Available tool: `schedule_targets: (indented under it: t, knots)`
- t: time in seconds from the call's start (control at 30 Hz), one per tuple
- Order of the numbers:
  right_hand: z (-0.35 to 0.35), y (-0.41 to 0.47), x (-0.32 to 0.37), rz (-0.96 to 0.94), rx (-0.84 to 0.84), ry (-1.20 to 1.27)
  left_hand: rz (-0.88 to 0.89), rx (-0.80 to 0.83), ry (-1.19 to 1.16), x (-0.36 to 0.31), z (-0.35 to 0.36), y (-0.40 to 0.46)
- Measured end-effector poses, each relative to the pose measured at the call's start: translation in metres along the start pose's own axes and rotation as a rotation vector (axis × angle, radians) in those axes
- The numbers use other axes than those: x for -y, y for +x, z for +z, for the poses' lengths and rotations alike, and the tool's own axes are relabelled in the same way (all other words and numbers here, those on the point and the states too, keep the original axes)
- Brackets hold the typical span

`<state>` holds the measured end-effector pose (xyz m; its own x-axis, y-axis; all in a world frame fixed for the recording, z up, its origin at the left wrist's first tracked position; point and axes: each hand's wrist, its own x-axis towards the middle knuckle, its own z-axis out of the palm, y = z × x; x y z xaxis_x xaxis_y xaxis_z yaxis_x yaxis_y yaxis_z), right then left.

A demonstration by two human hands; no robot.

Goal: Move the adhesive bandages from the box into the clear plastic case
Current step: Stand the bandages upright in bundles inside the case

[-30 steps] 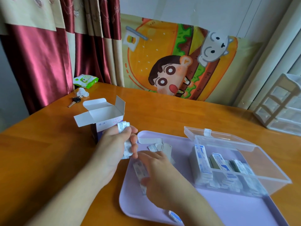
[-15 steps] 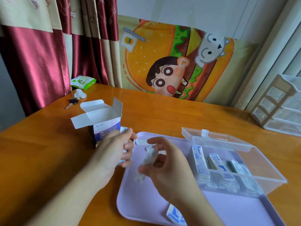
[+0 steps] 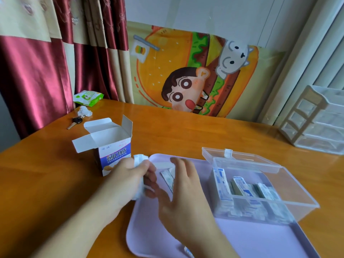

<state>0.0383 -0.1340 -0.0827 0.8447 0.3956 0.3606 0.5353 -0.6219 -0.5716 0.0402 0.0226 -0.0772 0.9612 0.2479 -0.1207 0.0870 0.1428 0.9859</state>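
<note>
Stray bandage (image 3: 188,251) at near edge of lilac tray (image 3: 260,243), partly under right wrist; right hand (image 3: 183,198) over the tray, fingers spread and straight, holding nothing, fingertips just above loose bandages (image 3: 167,178) lying flat on the tray; left hand (image 3: 128,180) at tray's left rim, fingers curled round a white bundle of bandages (image 3: 139,175), bundle sticks out above and below the fist; clear plastic case (image 3: 290,185) sits on the right part of the tray, lid (image 3: 240,160) hinged back flat behind it; inside, packed bandages (image 3: 240,189) stand on edge in rows at the left end, right end bare; open box (image 3: 111,146) stands upright on the wooden worktop (image 3: 41,183) just behind left hand, flaps up, blue-white print on front, what's inside can't be seen; farther left a key (image 3: 74,122), crumpled white tissue (image 3: 84,111), green wipes pack (image 3: 88,96) near the curtain (image 3: 35,71); far right a clear drawer unit (image 3: 316,118); cartoon burger poster (image 3: 195,71) leans at the back of the worktop.
</note>
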Motion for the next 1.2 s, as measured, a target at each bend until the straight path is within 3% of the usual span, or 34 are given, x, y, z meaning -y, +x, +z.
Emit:
schedule_targets:
  t: [0.13, 0.4, 0.53, 0.7, 0.9, 1.03, 1.2]
  knots:
    - [0.012, -0.002, -0.006, 0.08, 0.194, -0.36, 0.04, -0.067, 0.019, 0.006, -0.009, 0.011]
    - [0.008, -0.002, 0.002, 0.018, 0.339, -0.395, 0.019, -0.003, 0.052, 0.002, -0.008, 0.005]
    - [0.007, -0.002, 0.002, 0.068, 0.276, -0.401, 0.051, -0.026, 0.104, -0.001, -0.007, 0.002]
    - [0.017, -0.007, 0.014, 0.126, 0.343, -0.392, -0.006, -0.017, 0.105, 0.004, -0.007, 0.009]
    - [0.003, 0.0, 0.011, 0.231, 0.079, -0.311, 0.002, -0.027, 0.091, 0.004, -0.009, 0.009]
    - [0.003, 0.002, 0.016, 0.269, 0.185, -0.45, 0.005, -0.032, 0.112, 0.005, -0.008, 0.009]
    - [-0.007, 0.001, 0.021, 0.242, 0.191, -0.449, -0.007, -0.027, 0.118, 0.005, -0.01, 0.01]
